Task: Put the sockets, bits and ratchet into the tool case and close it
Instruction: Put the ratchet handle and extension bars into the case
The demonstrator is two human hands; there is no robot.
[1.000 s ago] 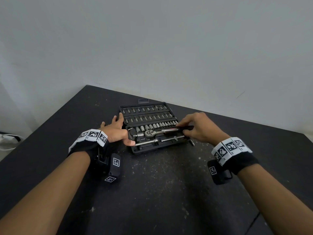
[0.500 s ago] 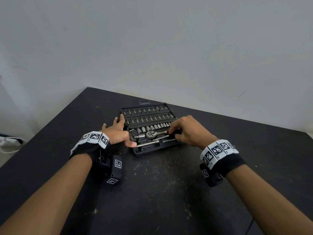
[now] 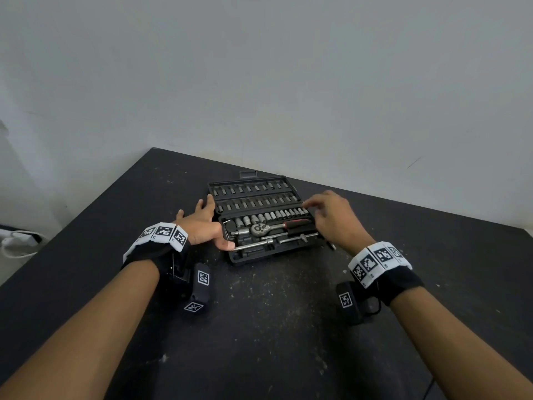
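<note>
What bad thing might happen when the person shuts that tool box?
A small loose bit lies on the table by the tool case; it might get left out. The left hand has its thumb over the case's rim, so closing the lid could pinch it. The extension bar looks slightly raised at one end, which might stop the lid shutting.

Case (image 3: 261, 256): open flat before you, ratchet (image 3: 268, 228) seated inside.
Left hand (image 3: 202, 226): braces its left edge.
Right hand (image 3: 331, 217): fingers at sockets (image 3: 271, 217).
</note>
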